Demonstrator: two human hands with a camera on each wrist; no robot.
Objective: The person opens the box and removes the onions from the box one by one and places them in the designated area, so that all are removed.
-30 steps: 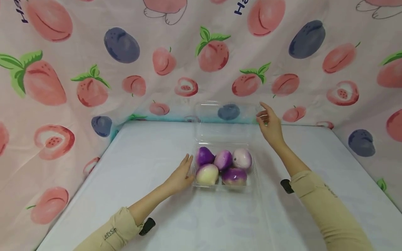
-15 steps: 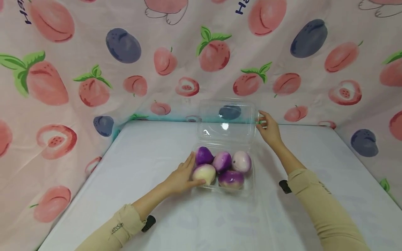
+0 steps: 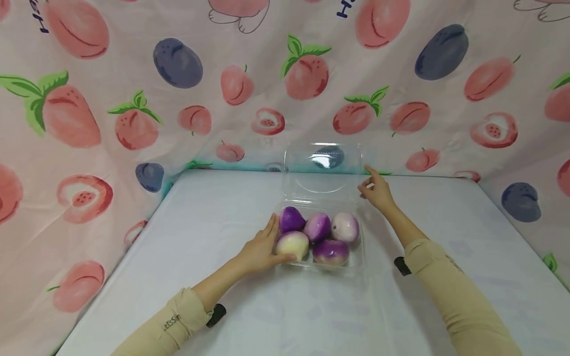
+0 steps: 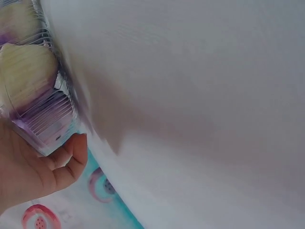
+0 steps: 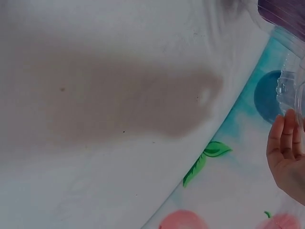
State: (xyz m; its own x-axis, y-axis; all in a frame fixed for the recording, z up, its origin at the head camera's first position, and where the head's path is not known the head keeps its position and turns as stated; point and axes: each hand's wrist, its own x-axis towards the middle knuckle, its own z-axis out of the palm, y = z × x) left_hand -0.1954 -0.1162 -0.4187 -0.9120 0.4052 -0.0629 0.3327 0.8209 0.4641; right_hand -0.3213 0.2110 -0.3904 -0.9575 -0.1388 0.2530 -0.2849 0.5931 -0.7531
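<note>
**Steadying the open clamshell of onions**

Standing upright at the back of the clear plastic clamshell box is its hinged lid, tilted a little toward the fruit-print cloth that hangs behind the table. The box sits near the middle of the white table, closer to its far edge than to the person. Inside lie five onions: a deep purple onion at the back left, a purple-and-white onion in the middle, a pale onion at the back right, a cream-coloured onion at the front left and a purple-banded onion at the front right. They are packed touching one another.

The left hand lies against the left side of the box, fingers fairly straight along the wall and thumb near the front corner; the left wrist view shows the thumb against the ribbed plastic. The right hand is raised at the right edge of the lid, fingers loosely bent, fingertips just at the rim; whether they pinch it I cannot tell. Both arms wear beige sleeves.
</note>
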